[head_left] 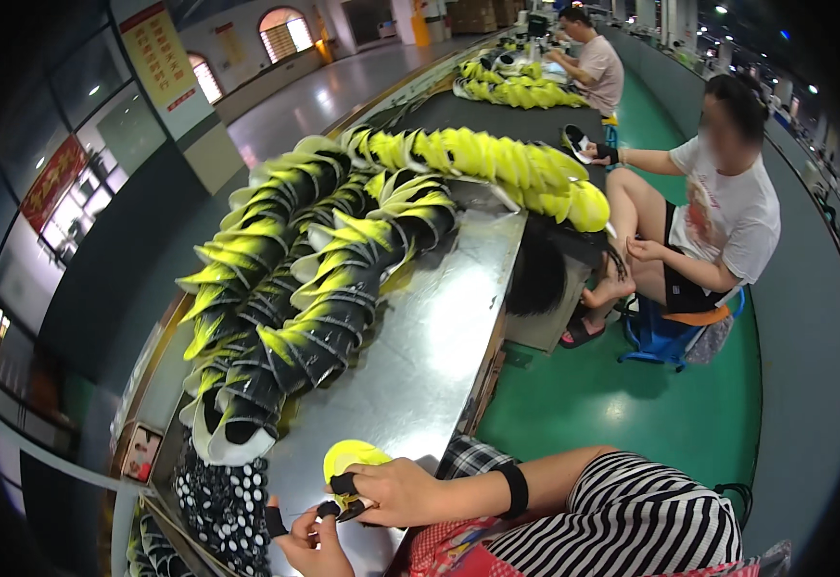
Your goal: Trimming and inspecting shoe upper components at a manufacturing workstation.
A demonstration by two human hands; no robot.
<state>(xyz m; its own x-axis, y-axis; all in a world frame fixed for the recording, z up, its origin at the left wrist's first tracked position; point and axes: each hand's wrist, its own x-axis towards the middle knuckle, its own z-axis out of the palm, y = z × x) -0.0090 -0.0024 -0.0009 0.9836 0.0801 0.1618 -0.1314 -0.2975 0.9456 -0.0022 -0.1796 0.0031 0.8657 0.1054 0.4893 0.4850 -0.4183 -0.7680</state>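
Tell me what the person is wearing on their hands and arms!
The right hand has black covers on a few fingertips, and a black band wraps the right wrist. The forearm above it is bare. The left hand has black covers on some fingertips too, like little caps. No gloves and no sleeves show on either arm.
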